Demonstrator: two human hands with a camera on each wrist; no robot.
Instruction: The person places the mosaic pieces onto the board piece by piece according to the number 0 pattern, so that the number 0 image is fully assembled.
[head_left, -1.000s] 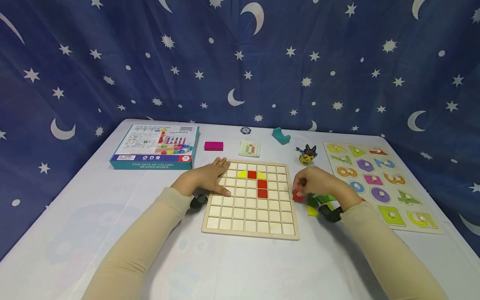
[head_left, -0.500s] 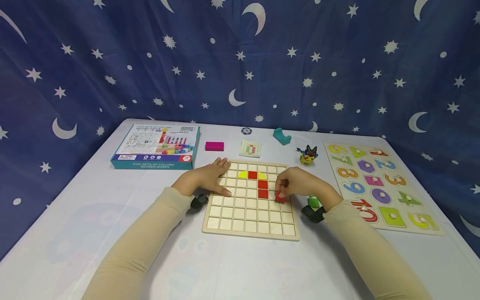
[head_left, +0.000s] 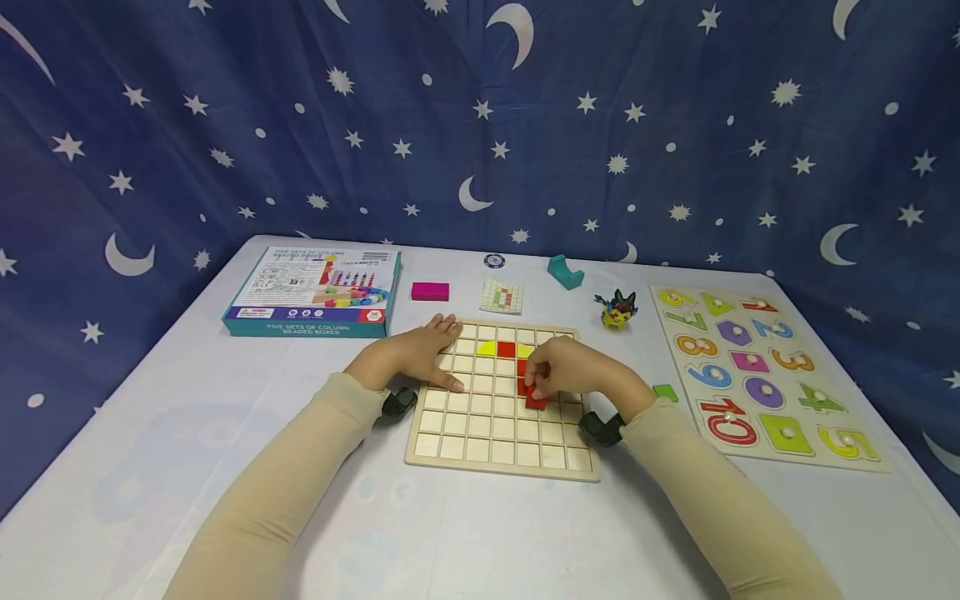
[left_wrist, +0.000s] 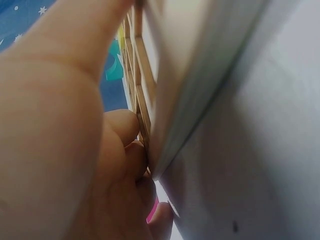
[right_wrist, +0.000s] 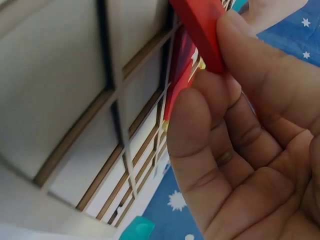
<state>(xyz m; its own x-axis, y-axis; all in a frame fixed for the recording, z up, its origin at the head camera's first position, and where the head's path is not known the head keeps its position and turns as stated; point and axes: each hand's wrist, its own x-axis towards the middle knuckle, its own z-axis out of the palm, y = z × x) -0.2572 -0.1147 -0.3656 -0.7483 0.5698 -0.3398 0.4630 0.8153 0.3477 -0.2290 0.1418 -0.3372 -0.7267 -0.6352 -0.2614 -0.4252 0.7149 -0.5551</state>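
Observation:
My right hand (head_left: 572,367) pinches a red square tile (right_wrist: 197,30) between thumb and fingers. In the head view that tile is close over the wooden grid board (head_left: 502,471), right of centre. Seated in the board's upper cells are a red tile (head_left: 506,349) and a yellow rounded piece (head_left: 487,348) beside it. Another yellow piece (head_left: 522,351) and more red squares (head_left: 521,367) are partly hidden by the right hand. My left hand (head_left: 416,354) rests with fingers spread on the board's left edge; the left wrist view shows its fingers (left_wrist: 122,125) along the frame.
Behind the board lie a patterned grid card (head_left: 502,297), a magenta block (head_left: 430,292), a teal curved block (head_left: 565,272) and a round chip (head_left: 494,261). A boxed toy set (head_left: 315,292) stands left. On the right are a figurine (head_left: 617,310), a green piece (head_left: 665,392) and a number puzzle (head_left: 813,446).
My right hand has carried the red tile leftward from beside the loose pieces, across the board's right edge, to over the cells below the red squares. The left hand has stayed put.

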